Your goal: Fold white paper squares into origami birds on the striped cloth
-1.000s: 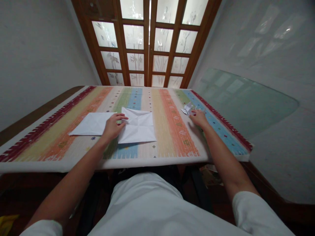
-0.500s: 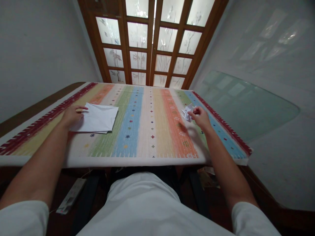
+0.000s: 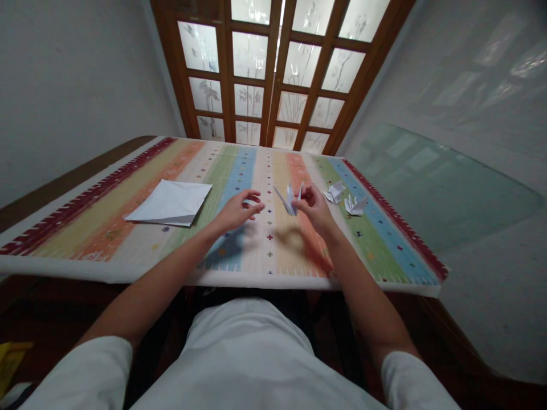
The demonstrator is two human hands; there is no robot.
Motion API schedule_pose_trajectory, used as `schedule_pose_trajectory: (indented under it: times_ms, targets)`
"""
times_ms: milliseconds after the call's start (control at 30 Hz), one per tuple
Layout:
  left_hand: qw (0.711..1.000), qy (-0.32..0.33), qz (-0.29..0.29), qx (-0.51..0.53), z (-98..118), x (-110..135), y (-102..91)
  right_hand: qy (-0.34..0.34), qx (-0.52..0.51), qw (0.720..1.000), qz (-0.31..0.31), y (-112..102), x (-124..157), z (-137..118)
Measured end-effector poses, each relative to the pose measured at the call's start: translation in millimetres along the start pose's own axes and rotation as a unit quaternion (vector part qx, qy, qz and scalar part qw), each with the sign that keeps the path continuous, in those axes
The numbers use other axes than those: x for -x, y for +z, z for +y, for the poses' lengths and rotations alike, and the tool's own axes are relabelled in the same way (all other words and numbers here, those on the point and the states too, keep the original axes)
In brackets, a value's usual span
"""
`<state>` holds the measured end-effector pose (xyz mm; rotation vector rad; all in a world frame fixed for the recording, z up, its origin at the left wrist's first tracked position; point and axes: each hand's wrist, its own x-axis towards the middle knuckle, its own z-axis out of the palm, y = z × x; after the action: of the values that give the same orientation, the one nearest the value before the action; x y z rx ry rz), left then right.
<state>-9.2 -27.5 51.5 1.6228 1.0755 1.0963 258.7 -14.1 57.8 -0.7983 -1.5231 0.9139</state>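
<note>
The right grip (image 3: 314, 206) is closed in a pinch on a small white origami paper crane (image 3: 290, 200), holding it up at the crane's base, above the middle of the counter; its pointed wing and neck flaps stick out past the fingers. The left grip (image 3: 237, 212) is open and empty, its fingers lightly curled, and it sits near the crane but apart from it, over the pale stripes of the multicoloured woven rug (image 3: 265, 250) that covers the counter (image 3: 106, 272).

Beyond the right grip, two small white folded paper pieces (image 3: 334, 192) and (image 3: 354, 205) lie just beside each other on the rug's green and blue stripes; a flat white folded paper sheet (image 3: 171, 202) with a grey underside edge lies well apart on the left, over the orange and green bands. A pale green glass pane (image 3: 440, 182) leans against the right wall; a brown wooden door with frosted, plant-patterned panes (image 3: 273, 74) stands beyond the counter; white T-shirt sleeves (image 3: 102, 364) show at the bottom of the view.
</note>
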Motion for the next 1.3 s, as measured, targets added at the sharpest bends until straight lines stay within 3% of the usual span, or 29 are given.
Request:
schedule_pose_trajectory:
  times_ms: [100, 200, 433, 633, 767, 1033, 1300]
  targets:
    - [0.998, 0.032, -0.013, 0.051, -8.4, 1.7, 45.4, -0.005, -0.042, 0.999, -0.013, 25.1, 3.7, 5.2]
    - [0.995, 0.052, 0.038, 0.071, -19.3, 2.2, 62.4, -0.002, -0.07, 0.998, 0.002, 37.7, 8.6, 12.7]
    - [0.997, 0.046, 0.038, 0.041, -33.0, 15.7, 62.7, 0.113, -0.11, 0.987, 0.011, 41.3, 26.2, 33.4]
    - [0.993, 0.086, 0.045, -0.068, -38.4, 16.7, 65.0, 0.121, -0.044, 0.992, -0.002, 36.3, 29.5, 37.2]
    - [0.988, 0.093, 0.035, -0.116, -42.1, 14.6, 61.3, 0.138, -0.019, 0.989, 0.047, 29.8, 26.2, 41.7]
    - [0.991, 0.098, 0.028, -0.089, -37.6, 17.4, 61.1, 0.15, -0.028, 0.985, 0.075, 24.9, 23.2, 48.6]
    - [0.995, 0.043, 0.061, -0.07, -27.7, 18.8, 61.5, 0.136, 0.011, 0.986, 0.095, 22.8, 21.8, 52.6]
